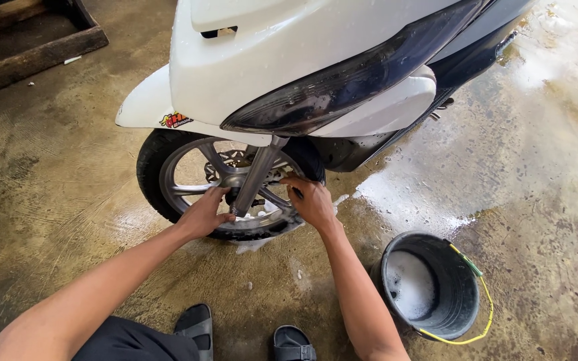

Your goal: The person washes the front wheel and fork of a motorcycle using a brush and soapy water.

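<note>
Where the white scooter leans over its front wheel, both hands work low at the hub. The left hand curls around the base of the grey metal fork leg, fingers wrapped and closed on it beside the axle. The right hand presses on the black rubber tyre and rim at the wheel's right edge, fingers bent and closed over something dark; what it is cannot be told. The wheel has smooth silver cast spokes and a drilled brake disc behind them, with white foam clinging near the bottom of the rim. Above, the bodywork is glossy white plastic with a dark, smoked headlight lens beaded with water. A round black plastic bucket with a yellow wire handle stands near the right forearm, suds inside. The floor is rough, stained concrete, wet and shiny on the right side. Grey sandals show at the bottom edge, and dark wooden beams lie top left.
</note>
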